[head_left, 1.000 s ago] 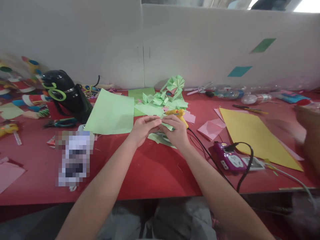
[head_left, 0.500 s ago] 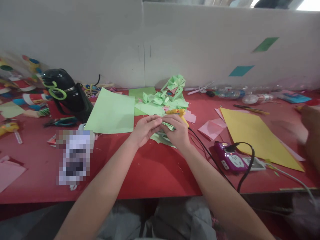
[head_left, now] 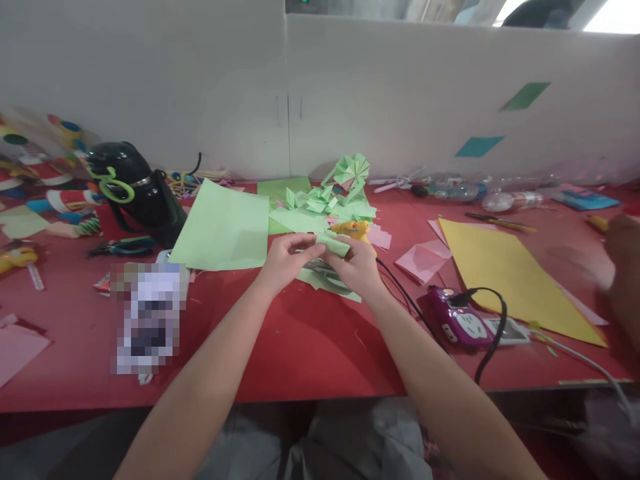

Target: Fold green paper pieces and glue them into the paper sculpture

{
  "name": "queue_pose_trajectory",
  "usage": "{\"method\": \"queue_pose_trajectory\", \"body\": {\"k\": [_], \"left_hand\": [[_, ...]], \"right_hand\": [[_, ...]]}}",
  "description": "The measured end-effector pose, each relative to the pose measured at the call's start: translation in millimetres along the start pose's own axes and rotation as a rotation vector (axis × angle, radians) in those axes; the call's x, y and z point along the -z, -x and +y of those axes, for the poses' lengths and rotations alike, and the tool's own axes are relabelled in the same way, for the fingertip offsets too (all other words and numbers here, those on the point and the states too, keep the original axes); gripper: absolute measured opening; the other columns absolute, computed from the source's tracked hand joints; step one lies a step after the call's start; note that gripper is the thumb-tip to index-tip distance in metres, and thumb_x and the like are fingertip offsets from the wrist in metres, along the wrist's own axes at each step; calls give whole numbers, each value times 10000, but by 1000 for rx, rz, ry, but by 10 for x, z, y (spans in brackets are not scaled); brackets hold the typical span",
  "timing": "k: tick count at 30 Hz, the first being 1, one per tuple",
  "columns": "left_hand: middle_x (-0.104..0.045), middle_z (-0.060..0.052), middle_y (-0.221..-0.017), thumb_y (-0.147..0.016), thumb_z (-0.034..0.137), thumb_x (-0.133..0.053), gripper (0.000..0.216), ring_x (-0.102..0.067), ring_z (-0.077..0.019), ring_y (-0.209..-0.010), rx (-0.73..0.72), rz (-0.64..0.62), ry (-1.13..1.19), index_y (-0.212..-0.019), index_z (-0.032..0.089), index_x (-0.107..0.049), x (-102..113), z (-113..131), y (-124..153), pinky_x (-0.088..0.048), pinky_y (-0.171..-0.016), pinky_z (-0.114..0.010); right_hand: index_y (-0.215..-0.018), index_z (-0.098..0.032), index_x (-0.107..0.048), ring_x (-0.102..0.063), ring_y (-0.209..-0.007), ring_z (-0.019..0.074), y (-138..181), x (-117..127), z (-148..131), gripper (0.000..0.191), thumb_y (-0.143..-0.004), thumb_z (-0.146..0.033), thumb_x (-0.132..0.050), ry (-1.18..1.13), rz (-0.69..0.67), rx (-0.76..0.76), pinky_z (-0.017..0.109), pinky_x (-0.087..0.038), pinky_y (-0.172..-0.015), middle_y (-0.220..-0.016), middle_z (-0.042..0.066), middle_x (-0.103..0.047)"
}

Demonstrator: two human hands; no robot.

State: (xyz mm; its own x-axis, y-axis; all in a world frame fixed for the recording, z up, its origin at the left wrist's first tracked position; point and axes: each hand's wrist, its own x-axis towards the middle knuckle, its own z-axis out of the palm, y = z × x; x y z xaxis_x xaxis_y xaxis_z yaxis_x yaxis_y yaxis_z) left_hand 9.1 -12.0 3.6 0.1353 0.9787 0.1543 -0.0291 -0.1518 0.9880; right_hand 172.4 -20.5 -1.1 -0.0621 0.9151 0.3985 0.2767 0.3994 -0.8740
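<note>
My left hand and my right hand meet over the red table, both pinching a small folded piece of light green paper held between them. More green paper scraps lie under my hands. A yellow glue gun rests just behind my right hand, its black cord trailing to the right. A pile of folded green paper shapes sits further back, by the white wall.
A large light green sheet lies to the left, a black bag beyond it. A yellow sheet, pink papers and a purple power strip are on the right. Another person's hand shows at the right edge.
My hands have lifted the folded green piece slightly and opened apart a little along it. The other person's hand at the right edge has shifted slightly.
</note>
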Motion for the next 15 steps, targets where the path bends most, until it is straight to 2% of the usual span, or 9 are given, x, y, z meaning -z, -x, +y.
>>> {"method": "queue_pose_trajectory", "body": {"k": [3, 9, 12, 15], "left_hand": [[-724, -40, -828, -682, 422, -805, 270, -652, -197, -803, -50, -51, -103, -789, 181, -746, 67, 49, -3, -507, -745, -305], [-654, -13, -707, -752, 413, -727, 250, -586, -159, -693, -43, -69, -236, -710, 174, -667, 116, 41, -22, -453, -689, -284], [-638, -7, -743, -784, 393, -679, 219, -570, -154, -696, -70, -29, -308, -758, 181, -632, 147, -24, -64, -432, -674, -277], [-609, -3, -729, -811, 377, -629, 206, -549, -150, -673, -81, 84, -398, -756, 185, -578, 225, -84, -124, -406, -637, -270]], "right_hand": [[-680, -184, -616, -447, -558, 115, -11, -5, 12, 208, -742, -357, -714, -5, -77, -51, 258, -352, -515, -585, -30, -522], [-805, -199, -596, -515, -604, 137, 24, -126, 129, 208, -752, -356, -722, 44, -30, -28, 274, -422, -565, -667, -12, -588], [-964, -207, -605, -583, -682, 166, 65, -156, 147, 224, -795, -330, -686, 120, 13, 60, 313, -493, -647, -791, 20, -639], [-1081, -225, -610, -618, -868, 213, 1, -107, 37, 231, -857, -280, -601, 297, 113, 247, 361, -526, -762, -974, 79, -656]]}}
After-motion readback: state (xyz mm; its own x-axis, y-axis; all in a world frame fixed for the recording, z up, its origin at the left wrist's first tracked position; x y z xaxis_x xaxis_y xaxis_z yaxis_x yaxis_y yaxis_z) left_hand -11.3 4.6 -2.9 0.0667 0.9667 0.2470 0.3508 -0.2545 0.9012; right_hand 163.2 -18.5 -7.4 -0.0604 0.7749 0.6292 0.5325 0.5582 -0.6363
